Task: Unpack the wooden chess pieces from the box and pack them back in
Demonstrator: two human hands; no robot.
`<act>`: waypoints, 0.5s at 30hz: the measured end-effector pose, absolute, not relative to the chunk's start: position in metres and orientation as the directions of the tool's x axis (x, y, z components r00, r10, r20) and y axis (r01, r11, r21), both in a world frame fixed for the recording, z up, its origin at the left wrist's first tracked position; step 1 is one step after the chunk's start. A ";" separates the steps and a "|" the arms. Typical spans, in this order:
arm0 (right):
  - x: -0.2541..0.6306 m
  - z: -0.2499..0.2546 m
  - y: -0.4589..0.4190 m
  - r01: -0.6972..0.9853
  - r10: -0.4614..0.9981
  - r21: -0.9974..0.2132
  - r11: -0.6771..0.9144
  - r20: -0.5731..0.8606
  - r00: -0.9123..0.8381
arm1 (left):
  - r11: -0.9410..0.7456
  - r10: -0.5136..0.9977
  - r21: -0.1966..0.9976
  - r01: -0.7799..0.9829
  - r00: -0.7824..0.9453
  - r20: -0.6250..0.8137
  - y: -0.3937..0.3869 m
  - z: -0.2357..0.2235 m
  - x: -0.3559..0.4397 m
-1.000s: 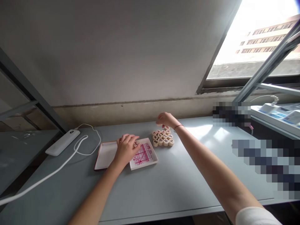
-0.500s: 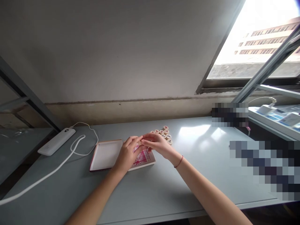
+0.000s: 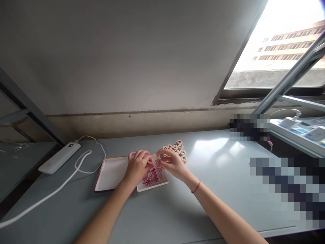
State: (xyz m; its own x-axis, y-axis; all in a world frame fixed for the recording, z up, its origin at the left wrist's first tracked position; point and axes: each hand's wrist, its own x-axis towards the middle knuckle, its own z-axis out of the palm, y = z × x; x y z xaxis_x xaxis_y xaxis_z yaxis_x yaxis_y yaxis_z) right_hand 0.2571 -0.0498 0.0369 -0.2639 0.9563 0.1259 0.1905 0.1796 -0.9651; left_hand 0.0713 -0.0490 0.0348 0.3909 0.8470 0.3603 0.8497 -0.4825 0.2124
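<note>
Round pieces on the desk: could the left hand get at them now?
Probably not easily: the right hand is partly between the left hand and the pieces, and the left fingers hold another piece.

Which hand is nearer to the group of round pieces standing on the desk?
Right. The right hand partly covers the round pieces in view; the left hand is farther left, holding another piece.

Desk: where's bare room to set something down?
Bare desk lies right of the round pieces, beyond the right forearm, and between it and the left forearm, in front of the patterned tray. Crowded: middle, with left hand, right hand, plain tray; left, with cable and white device.
</note>
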 end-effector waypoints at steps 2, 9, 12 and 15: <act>0.255 0.033 -0.052 0.339 0.923 -0.870 0.358 0.275 -0.269 | -0.457 0.858 0.186 0.870 0.376 0.349 -0.049 0.034 0.067; 0.241 0.029 -0.056 0.674 0.790 -0.424 0.605 0.430 -0.438 | -0.413 0.903 0.221 0.883 0.366 0.224 -0.056 0.029 0.064; 0.238 0.028 -0.054 0.705 0.770 -0.330 0.628 0.396 -0.501 | -0.415 0.904 0.233 0.879 0.370 0.214 -0.059 0.028 0.067; 0.238 0.029 -0.052 0.739 0.781 -0.284 0.611 0.371 -0.503 | -0.426 0.900 0.242 0.872 0.381 0.210 -0.062 0.029 0.066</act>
State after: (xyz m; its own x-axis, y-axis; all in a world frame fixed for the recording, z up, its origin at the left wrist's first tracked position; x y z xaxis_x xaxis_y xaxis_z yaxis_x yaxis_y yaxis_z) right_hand 0.2376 -0.0523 0.0290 -0.5031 0.7806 0.3708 0.7389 0.6111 -0.2839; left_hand 0.0664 -0.0617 0.0289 0.3812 0.9004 0.2098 0.8721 -0.4255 0.2417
